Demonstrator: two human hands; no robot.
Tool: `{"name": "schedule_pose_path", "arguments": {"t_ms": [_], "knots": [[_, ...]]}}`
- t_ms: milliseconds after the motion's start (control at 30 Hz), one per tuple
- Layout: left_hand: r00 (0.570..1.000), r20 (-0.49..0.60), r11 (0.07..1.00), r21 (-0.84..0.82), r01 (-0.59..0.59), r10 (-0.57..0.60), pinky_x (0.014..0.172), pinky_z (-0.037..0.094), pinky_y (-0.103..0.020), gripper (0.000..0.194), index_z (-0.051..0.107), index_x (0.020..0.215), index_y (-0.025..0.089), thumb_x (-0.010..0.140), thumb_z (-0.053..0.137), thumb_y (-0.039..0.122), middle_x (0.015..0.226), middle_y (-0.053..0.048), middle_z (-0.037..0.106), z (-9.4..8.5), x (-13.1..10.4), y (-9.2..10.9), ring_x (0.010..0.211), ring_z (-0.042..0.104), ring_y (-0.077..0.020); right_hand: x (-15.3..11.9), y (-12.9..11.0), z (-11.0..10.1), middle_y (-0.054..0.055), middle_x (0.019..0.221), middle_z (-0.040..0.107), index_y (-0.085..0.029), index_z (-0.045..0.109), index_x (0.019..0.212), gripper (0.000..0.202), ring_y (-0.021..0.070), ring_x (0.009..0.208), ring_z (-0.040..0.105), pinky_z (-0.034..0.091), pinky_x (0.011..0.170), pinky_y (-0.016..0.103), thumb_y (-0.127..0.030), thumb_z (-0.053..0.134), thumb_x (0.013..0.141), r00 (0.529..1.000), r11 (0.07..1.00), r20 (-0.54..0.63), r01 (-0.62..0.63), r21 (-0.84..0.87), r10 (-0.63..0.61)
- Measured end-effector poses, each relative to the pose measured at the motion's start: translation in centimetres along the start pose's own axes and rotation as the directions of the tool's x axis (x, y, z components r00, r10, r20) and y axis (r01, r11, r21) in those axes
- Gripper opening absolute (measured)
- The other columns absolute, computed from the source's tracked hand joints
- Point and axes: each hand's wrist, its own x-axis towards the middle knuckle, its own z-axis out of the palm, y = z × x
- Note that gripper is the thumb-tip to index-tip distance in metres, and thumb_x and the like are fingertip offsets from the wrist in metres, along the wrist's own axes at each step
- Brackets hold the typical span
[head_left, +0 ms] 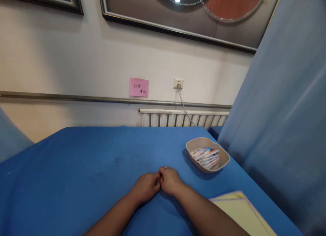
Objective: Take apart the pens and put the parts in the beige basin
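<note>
**Blue-covered table (76,168), laden along its right edge**

Your left hand (147,187) and right hand (170,181) touch well in from that edge, fingers curled closed; no held thing shows. Rightward and farther from you, one basket (224,159) sits beside the edge, your right hand nearer; its pens (206,157) overlap beyond a sure count, most long axes slanting toward the far right. Nearer you, one yellow cloth (240,209) lies by the same edge.

A beige basket (224,158) is standing upright on the blue surface (84,161); inside, slender, mostly pale pens (207,157) are lying loosely heaped.
</note>
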Motion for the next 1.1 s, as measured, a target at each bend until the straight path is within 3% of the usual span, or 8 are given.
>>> {"name": "schedule_pose_path", "arguments": {"t_ms": [733,800,867,967,1033,1100], "knots": [[0.998,0.054,0.999,-0.047,0.013,-0.01,0.058,0.036,-0.021,0.024,0.06,0.076,0.018,0.083,0.04,0.03,0.071,-0.002,0.065,-0.5,0.6,0.2,0.065,0.058,-0.0147,0.4,0.5,-0.8,0.009,0.098,0.067,-0.017,0.064,0.093,0.024,0.0195,0.091,0.061,0.042,0.077,0.028,-0.014,0.045,0.08,0.999,0.991,0.01,0.036,0.132,-0.038],[0.995,0.098,1.0,-0.027,-0.007,0.01,0.058,0.037,-0.021,0.024,0.062,0.078,0.018,0.082,0.042,0.03,0.071,-0.002,0.065,-1.4,0.9,0.4,0.065,0.058,-0.0148,0.7,0.7,-1.3,0.006,0.094,0.068,-0.017,0.064,0.094,0.023,0.0174,0.089,0.062,0.043,0.075,0.025,-0.013,0.046,0.08,0.999,0.984,0.007,0.041,0.174,-0.043],[0.989,0.144,1.0,0.021,-0.019,0.016,0.057,0.037,-0.022,0.021,0.064,0.078,0.018,0.079,0.048,0.031,0.071,-0.002,0.066,-3.0,1.5,0.7,0.064,0.059,-0.0158,1.5,1.0,-2.6,0.004,0.095,0.068,-0.017,0.059,0.107,0.032,0.0145,0.088,0.062,0.044,0.075,0.022,-0.009,0.044,0.08,0.999,0.976,-0.021,0.039,0.215,-0.035],[0.996,0.084,0.998,0.064,0.006,-0.011,0.06,0.039,-0.025,0.022,0.066,0.086,0.017,0.078,0.052,0.032,0.076,-0.005,0.068,-7.0,2.6,1.7,0.069,0.061,-0.0192,3.0,0.9,-6.8,0.004,0.106,0.064,-0.018,0.033,0.135,0.062,0.011,0.083,0.062,0.045,0.077,0.022,-0.001,0.04,0.076,0.987,0.958,-0.158,0.052,0.281,-0.007],[0.999,-0.035,0.996,0.083,0.028,-0.025,0.064,0.04,-0.027,0.032,0.062,0.106,0.019,0.083,0.048,0.036,0.085,-0.007,0.068,-10.1,2.8,2.9,0.077,0.062,-0.0212,3.5,0.3,-10.4,0.002,0.101,0.065,-0.022,0.021,0.142,0.071,0.0096,0.07,0.061,0.047,0.072,0.023,-0.001,0.038,0.075,0.898,0.883,-0.437,0.171,0.437,0.042],[0.948,-0.318,0.999,0.029,0.023,-0.013,0.065,0.042,-0.027,0.043,0.049,0.126,0.021,0.085,0.048,0.037,0.084,-0.004,0.068,-12.5,2.2,4.4,0.074,0.062,-0.0183,3.0,-0.8,-13.8,0.001,0.095,0.064,-0.023,0.011,0.145,0.071,0.0094,0.065,0.06,0.049,0.069,0.024,-0.005,0.035,0.08,0.722,0.781,-0.685,0.371,0.502,0.097]]}}
